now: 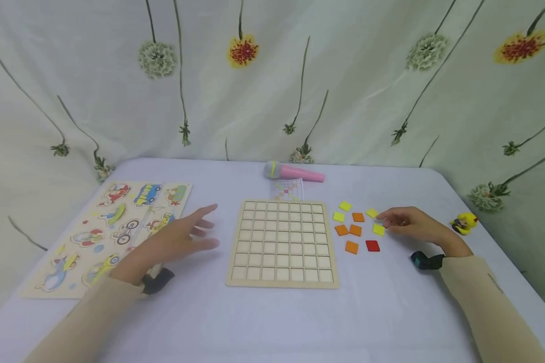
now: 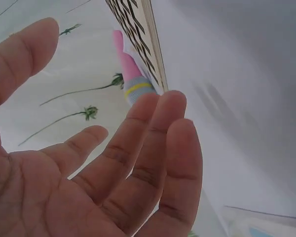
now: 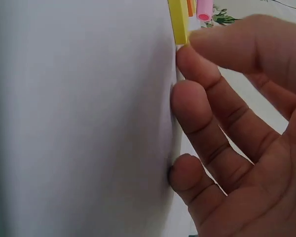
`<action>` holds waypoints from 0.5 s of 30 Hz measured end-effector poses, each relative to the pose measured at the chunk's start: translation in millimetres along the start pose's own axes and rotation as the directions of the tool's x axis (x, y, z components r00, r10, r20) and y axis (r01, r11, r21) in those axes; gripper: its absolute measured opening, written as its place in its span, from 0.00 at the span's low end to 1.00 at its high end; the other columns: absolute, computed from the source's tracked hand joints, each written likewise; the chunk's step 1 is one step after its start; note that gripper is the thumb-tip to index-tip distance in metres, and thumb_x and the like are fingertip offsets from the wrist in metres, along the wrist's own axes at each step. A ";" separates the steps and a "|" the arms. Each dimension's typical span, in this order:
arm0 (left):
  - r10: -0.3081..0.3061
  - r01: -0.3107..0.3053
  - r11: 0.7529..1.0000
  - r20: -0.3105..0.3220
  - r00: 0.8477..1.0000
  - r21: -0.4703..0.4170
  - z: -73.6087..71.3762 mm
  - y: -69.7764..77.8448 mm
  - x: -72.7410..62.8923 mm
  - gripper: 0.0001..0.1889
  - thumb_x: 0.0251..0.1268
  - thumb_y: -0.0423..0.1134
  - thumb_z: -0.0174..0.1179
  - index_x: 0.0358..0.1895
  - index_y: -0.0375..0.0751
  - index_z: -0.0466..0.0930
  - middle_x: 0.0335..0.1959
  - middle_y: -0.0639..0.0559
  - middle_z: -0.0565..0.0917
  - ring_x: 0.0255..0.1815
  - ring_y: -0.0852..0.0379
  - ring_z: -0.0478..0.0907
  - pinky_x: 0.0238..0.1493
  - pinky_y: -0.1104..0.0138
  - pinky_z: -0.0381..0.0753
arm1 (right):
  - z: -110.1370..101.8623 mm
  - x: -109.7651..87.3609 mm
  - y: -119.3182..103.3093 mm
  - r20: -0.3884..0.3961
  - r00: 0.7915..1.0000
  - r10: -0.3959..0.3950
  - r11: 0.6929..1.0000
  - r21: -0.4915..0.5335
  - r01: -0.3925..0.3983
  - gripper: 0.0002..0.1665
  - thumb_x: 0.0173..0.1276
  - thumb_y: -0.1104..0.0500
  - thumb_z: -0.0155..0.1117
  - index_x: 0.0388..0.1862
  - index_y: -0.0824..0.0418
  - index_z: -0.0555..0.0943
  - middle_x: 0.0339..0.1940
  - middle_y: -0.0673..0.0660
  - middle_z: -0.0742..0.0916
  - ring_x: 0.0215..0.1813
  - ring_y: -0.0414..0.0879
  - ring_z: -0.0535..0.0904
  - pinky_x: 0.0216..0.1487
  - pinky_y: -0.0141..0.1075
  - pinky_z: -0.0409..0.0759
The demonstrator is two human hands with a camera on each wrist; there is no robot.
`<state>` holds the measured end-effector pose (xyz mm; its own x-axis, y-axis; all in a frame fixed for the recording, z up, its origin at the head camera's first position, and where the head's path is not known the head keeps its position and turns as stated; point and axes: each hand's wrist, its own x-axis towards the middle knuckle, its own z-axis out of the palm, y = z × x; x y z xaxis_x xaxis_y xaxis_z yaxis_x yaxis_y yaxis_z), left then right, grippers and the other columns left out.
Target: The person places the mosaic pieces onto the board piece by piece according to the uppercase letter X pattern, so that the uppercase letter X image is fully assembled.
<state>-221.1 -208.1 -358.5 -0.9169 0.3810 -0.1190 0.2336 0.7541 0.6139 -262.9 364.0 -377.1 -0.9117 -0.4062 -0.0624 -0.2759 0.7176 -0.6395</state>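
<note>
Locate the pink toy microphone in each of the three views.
Head: the pink toy microphone lies at table's far edge, behind the grid board.
Left wrist: upper middle, beside the board's edge.
Right wrist: only its pink end, top edge.
Shared landmark: the flowered curtain.

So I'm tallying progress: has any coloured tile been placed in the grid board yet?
No, every cell of the grid board is bare; the coloured tiles lie beside it.
</note>
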 end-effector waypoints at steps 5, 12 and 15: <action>-0.068 0.069 0.997 0.051 0.996 -0.022 6.6 3.2 6.7 0.52 0.69 0.58 0.73 0.89 0.50 0.53 0.66 0.44 0.85 0.65 0.43 0.83 0.63 0.46 0.81 | -3.6 10.2 -0.3 0.091 0.995 -0.041 0.999 0.027 0.039 0.20 0.74 0.72 0.66 0.63 0.74 0.83 0.41 0.55 0.84 0.42 0.46 0.76 0.45 0.33 0.77; -0.096 0.096 0.995 0.111 0.989 0.003 14.2 6.0 14.4 0.55 0.61 0.54 0.79 0.87 0.47 0.57 0.50 0.55 0.89 0.48 0.55 0.85 0.53 0.54 0.82 | -6.7 16.4 -1.5 0.169 0.986 -0.004 0.998 0.067 -0.008 0.19 0.74 0.72 0.65 0.62 0.74 0.83 0.38 0.52 0.79 0.41 0.45 0.73 0.43 0.33 0.74; -0.077 0.078 0.997 0.141 0.987 0.000 17.9 6.5 16.3 0.55 0.59 0.51 0.81 0.87 0.45 0.58 0.45 0.56 0.89 0.44 0.57 0.85 0.52 0.55 0.82 | -6.0 17.0 -0.3 0.172 0.985 0.017 0.996 0.078 -0.030 0.18 0.73 0.72 0.66 0.60 0.73 0.84 0.37 0.52 0.78 0.40 0.45 0.72 0.42 0.33 0.72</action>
<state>-228.7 -187.5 -370.5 -0.8774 0.3933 -0.2747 0.1617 0.7816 0.6025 -280.2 360.3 -373.4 -0.8502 -0.4854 -0.2039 -0.2234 0.6833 -0.6952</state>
